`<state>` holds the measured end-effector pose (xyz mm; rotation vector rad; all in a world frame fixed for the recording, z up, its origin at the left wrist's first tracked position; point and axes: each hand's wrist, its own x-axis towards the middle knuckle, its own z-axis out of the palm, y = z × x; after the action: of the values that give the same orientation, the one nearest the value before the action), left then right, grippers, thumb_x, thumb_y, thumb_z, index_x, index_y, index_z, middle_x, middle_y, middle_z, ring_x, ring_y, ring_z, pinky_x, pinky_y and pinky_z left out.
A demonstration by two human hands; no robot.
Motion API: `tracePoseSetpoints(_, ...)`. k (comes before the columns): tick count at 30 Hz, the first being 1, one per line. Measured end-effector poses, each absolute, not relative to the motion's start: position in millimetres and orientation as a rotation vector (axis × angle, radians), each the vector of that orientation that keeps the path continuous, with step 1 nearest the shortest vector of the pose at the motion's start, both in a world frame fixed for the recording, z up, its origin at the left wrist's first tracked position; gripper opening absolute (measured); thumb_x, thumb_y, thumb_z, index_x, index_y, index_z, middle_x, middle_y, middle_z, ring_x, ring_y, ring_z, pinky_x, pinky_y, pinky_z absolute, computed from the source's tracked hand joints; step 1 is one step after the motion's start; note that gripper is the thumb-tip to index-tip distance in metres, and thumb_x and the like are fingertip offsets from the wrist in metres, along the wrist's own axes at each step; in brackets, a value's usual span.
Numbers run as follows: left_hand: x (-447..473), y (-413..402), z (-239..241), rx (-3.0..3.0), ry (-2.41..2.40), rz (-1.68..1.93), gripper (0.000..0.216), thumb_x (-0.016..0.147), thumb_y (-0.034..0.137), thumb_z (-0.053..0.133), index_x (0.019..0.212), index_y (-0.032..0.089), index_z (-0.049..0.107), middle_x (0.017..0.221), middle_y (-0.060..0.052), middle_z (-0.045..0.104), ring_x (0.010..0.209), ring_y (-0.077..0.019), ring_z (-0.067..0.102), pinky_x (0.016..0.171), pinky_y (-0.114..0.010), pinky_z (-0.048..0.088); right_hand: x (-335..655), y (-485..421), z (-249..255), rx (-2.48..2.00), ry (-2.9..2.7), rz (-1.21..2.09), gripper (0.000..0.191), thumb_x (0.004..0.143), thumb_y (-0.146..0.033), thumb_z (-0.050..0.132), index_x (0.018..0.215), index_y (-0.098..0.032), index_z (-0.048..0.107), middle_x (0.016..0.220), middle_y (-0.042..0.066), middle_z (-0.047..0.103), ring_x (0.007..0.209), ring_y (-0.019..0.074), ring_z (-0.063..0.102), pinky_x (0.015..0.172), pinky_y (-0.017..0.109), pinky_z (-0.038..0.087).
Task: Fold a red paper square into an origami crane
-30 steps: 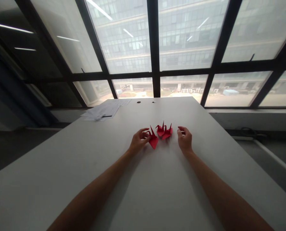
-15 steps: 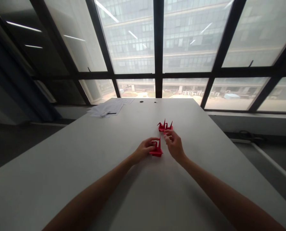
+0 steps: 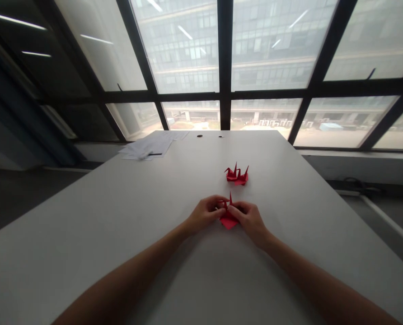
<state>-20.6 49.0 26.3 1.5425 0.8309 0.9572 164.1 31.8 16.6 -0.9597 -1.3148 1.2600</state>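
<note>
A red origami crane (image 3: 229,220) is between my two hands, low over the white table (image 3: 147,212); whether it rests on the surface I cannot tell. My left hand (image 3: 206,214) pinches its left side, with thumb and fingers near the thin folded neck. From the right, my right hand (image 3: 250,219) grips it by the upright point, thumb lying across the body. Parts of the crane are covered by the fingers. Just beyond my hands, two more red paper cranes, a left one (image 3: 231,175) and a right one (image 3: 242,178), stand close together.
Sheets of white paper (image 3: 150,144) lie at the table's far left, with a dark pen-like stick (image 3: 155,154) on them. Two small dark spots mark the far end of the table. Large framed windows (image 3: 188,58) rise behind it.
My right hand has come back from beside the two far cranes and closed on the near crane. That crane has turned a little in my left hand. The view has tilted slightly downward.
</note>
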Motion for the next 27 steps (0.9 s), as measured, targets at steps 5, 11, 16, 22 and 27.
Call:
tracePoseSetpoints(5, -19, 46, 30, 1.555, 0.862, 0.955, 0.030, 0.080, 0.034, 0.074, 0.101, 0.016, 0.064, 0.085, -0.005, 0.067, 0.075, -0.0152, 0.060, 0.068, -0.024, 0.046, 164, 28, 18, -1.018, -1.261, 1.266, 0.029, 0.076, -0.043, 0.074, 0.078, -0.015, 0.076, 0.070, 0.005, 0.070, 0.063, 0.0165, 0.058, 0.059, 0.027, 0.044)
tracePoseSetpoints(11, -18, 44, 30, 1.745, 0.951, 1.048, 0.020, 0.081, 0.034, 0.072, 0.085, 0.016, 0.063, 0.082, -0.004, 0.064, 0.076, -0.0150, 0.058, 0.071, -0.026, 0.046, 165, 29, 13, -0.969, -1.198, 1.105, 0.026, 0.075, -0.044, 0.075, 0.073, -0.017, 0.074, 0.087, 0.005, 0.066, 0.067, 0.0157, 0.058, 0.059, 0.027, 0.046)
tracePoseSetpoints(16, -16, 43, 27, 1.791, 0.986, 1.156, 0.017, 0.082, 0.033, 0.070, 0.087, 0.017, 0.064, 0.088, -0.006, 0.067, 0.083, -0.0177, 0.061, 0.079, -0.030, 0.049, 174, 37, 13, -0.975, -1.152, 0.931, 0.031, 0.076, -0.050, 0.071, 0.077, -0.019, 0.073, 0.102, 0.008, 0.063, 0.075, 0.0170, 0.060, 0.062, 0.028, 0.049)
tracePoseSetpoints(22, -16, 46, 24, 1.662, 0.989, 1.273, 0.021, 0.083, 0.035, 0.070, 0.085, 0.016, 0.061, 0.089, -0.007, 0.068, 0.080, -0.0177, 0.063, 0.075, -0.030, 0.051, 179, 39, 11, -1.030, -1.150, 0.851, 0.026, 0.081, -0.045, 0.067, 0.081, -0.019, 0.068, 0.073, 0.002, 0.063, 0.067, 0.0165, 0.055, 0.061, 0.028, 0.044)
tracePoseSetpoints(27, -17, 50, 22, 1.504, 0.944, 1.387, 0.022, 0.080, 0.034, 0.072, 0.084, 0.017, 0.059, 0.085, -0.004, 0.066, 0.081, -0.0174, 0.065, 0.077, -0.031, 0.053, 179, 39, 7, -1.035, -1.128, 0.939, 0.025, 0.078, -0.043, 0.069, 0.082, -0.018, 0.067, 0.064, -0.001, 0.059, 0.060, 0.0153, 0.051, 0.057, 0.028, 0.042)
